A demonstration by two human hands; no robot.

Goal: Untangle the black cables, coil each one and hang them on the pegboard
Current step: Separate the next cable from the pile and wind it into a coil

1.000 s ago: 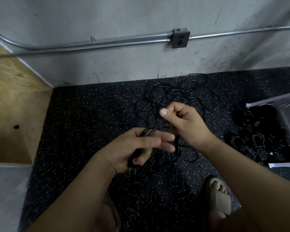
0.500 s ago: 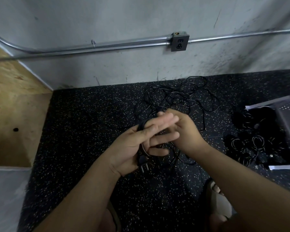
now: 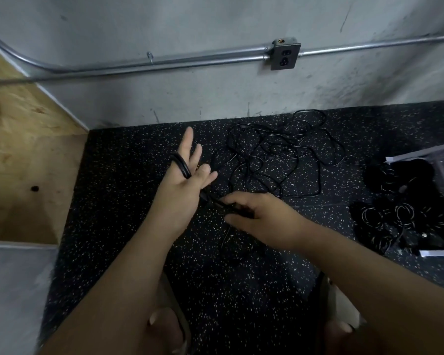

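Left hand [image 3: 182, 187] spread flat, fingers straight, with turns of black cable [image 3: 183, 167] looped round the palm. Right hand [image 3: 263, 213], at 4 o'clock, pinches the same cable's trailing run. The loose tangle [image 3: 274, 160] lies on the floor [image 3: 128, 226] at 1 o'clock. Judged light, limp and springy; grip close to the coil.

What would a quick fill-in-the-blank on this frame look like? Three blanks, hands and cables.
1. The hand with the black cable looped around its straight fingers is the person's ___ one.
2. The right hand grips the same ___.
3. The loose tangle lies on the speckled ___, below the wall outlet.

Missing words: left; cable; floor.
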